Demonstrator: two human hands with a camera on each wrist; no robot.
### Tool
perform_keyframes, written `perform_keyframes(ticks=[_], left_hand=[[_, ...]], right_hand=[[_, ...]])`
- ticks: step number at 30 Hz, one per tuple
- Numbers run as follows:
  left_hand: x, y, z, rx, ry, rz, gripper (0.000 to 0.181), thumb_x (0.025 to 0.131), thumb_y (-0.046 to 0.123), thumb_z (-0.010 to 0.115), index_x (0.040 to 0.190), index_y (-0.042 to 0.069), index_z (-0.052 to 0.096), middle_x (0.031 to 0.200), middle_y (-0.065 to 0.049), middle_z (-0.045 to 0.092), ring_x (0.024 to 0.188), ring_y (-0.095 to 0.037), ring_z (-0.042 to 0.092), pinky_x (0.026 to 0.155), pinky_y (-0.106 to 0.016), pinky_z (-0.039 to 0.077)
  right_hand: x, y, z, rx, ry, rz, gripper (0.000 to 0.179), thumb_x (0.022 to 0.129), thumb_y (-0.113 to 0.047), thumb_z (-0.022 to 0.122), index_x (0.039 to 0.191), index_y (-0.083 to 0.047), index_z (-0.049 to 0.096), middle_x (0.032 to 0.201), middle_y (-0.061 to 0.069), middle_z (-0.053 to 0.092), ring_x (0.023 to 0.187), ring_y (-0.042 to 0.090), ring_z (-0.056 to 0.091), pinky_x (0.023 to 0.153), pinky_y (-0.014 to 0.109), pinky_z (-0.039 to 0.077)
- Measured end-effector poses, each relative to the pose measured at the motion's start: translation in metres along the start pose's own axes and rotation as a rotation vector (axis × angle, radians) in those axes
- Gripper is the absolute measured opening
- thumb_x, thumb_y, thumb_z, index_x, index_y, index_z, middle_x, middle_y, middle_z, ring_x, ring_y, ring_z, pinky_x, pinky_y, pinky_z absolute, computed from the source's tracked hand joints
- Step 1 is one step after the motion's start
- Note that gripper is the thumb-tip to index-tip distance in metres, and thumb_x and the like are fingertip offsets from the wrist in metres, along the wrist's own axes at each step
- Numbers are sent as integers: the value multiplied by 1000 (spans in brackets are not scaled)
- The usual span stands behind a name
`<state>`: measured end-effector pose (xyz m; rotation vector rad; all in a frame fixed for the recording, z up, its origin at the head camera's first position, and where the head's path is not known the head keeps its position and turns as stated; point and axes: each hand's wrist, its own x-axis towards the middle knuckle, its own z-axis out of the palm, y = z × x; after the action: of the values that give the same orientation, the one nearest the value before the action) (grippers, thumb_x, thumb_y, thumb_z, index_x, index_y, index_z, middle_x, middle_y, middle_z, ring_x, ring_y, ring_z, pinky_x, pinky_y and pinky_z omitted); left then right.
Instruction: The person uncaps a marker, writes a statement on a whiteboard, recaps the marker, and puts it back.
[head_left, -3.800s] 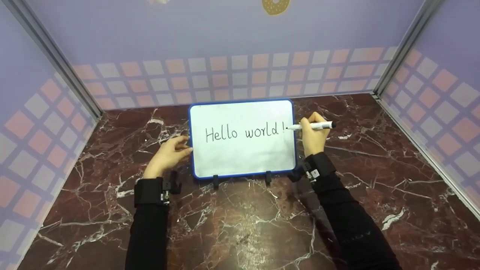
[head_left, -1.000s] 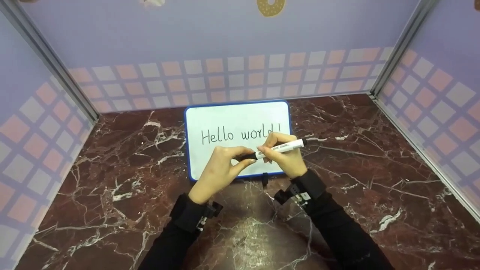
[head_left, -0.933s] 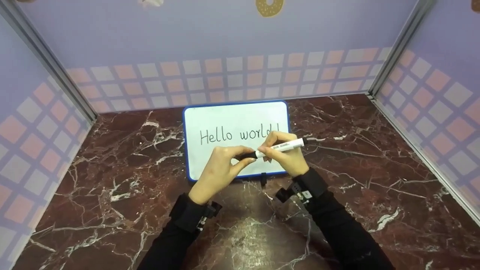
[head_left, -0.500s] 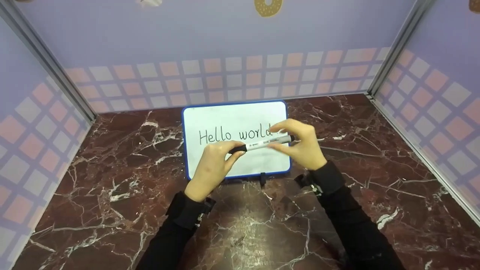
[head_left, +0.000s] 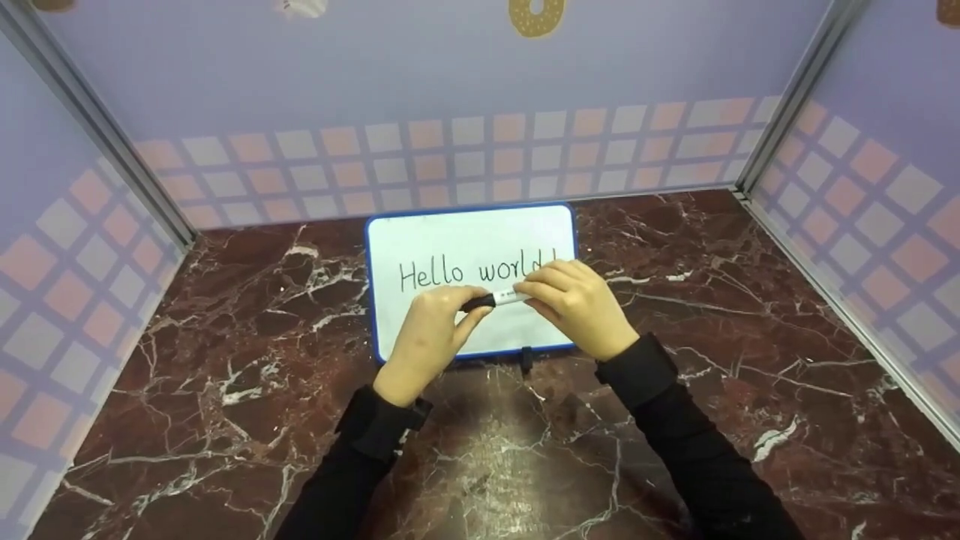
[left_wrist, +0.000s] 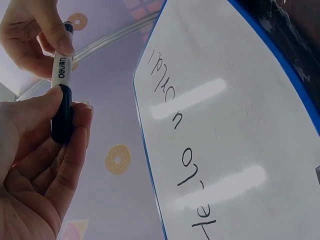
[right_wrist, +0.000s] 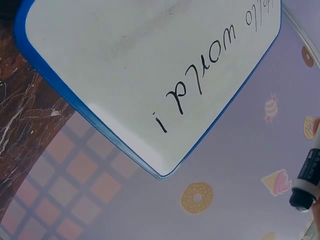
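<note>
In the head view my left hand pinches the black cap end of a whiteboard marker between thumb and fingers. My right hand grips the white barrel from the other side and covers most of it. The left wrist view shows the capped marker held by both hands, its label turned to the camera. At the right edge of the right wrist view the dark rear end of the marker sticks out. Behind the hands stands a blue-framed whiteboard with "Hello world!" in black; the right hand overlaps its last letters.
A black foot supports the board's lower edge; the other one is hidden by the left hand and arm. Dark red marbled tabletop surrounds the board. A lilac back wall and side panels enclose the table.
The left hand has left the board's edge for the marker's cap end. The right hand stopped writing, brought the marker over, loosened its fingers, then gripped the barrel again from above.
</note>
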<state>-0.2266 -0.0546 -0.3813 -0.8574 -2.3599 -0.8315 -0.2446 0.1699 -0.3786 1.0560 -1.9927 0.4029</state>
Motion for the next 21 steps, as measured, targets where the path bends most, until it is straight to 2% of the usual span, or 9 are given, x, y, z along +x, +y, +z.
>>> perform_keyframes(ticks=[2,4,5,8,12,14,17,19,21], left_hand=[[1,-2,-2,7,-16,-27,32,89,22,72,112,-1,69,111,-15,73,103,-29,70,95,-38,58],[3,-7,-7,44,-23,-68,50,88,27,73,126,-3,62,128,-18,65,120,-32,62,109,-40,49],[3,-11,-11,81,-24,-93,59,89,31,71,133,-4,55,138,-19,58,128,-33,56,115,-41,43],[5,-26,-25,192,-43,-222,79,94,40,62,153,-1,28,161,-15,27,150,-31,26,127,-41,18],[2,-50,-42,329,-92,-384,83,102,46,46,158,4,1,166,-7,-8,155,-27,-5,128,-40,-4],[-1,-61,-49,366,-116,-434,82,103,47,42,158,5,-3,165,-7,-15,154,-29,-11,127,-43,-8],[-7,-75,-58,366,-176,-508,79,104,47,38,158,7,-4,164,-10,-20,152,-34,-16,126,-51,-10],[-10,-81,-62,355,-213,-549,77,105,47,37,159,9,-4,164,-11,-21,152,-36,-18,125,-54,-11],[-13,-84,-65,346,-240,-577,76,105,46,35,159,9,-4,164,-13,-22,151,-37,-20,124,-56,-13]], right_hand=[[-1,4,-2,8,7,34,19,77,-3,81,95,-4,76,89,7,75,81,22,67,76,34,60],[-3,10,-6,18,22,112,19,76,-1,80,94,-3,75,89,10,75,80,23,68,75,35,61],[-5,15,-9,17,34,168,19,76,-1,80,94,-2,74,90,12,75,81,24,69,75,35,61],[-13,30,-20,8,71,385,18,81,-3,77,99,1,73,91,17,73,77,27,68,70,37,61],[-27,54,-28,-4,67,666,21,85,-6,76,102,6,71,90,22,72,73,32,66,64,42,59],[-36,66,-28,-16,-4,774,19,85,-4,75,100,7,71,89,24,72,74,36,66,67,48,57],[-52,83,-22,-35,-187,882,16,86,-1,72,97,10,71,86,27,71,77,42,67,72,54,55],[-62,91,-18,-47,-321,921,13,85,-1,69,91,11,71,84,28,71,77,44,66,72,56,55],[-71,97,-14,-52,-421,941,14,83,-1,68,84,12,70,82,29,70,77,46,66,72,58,54]])
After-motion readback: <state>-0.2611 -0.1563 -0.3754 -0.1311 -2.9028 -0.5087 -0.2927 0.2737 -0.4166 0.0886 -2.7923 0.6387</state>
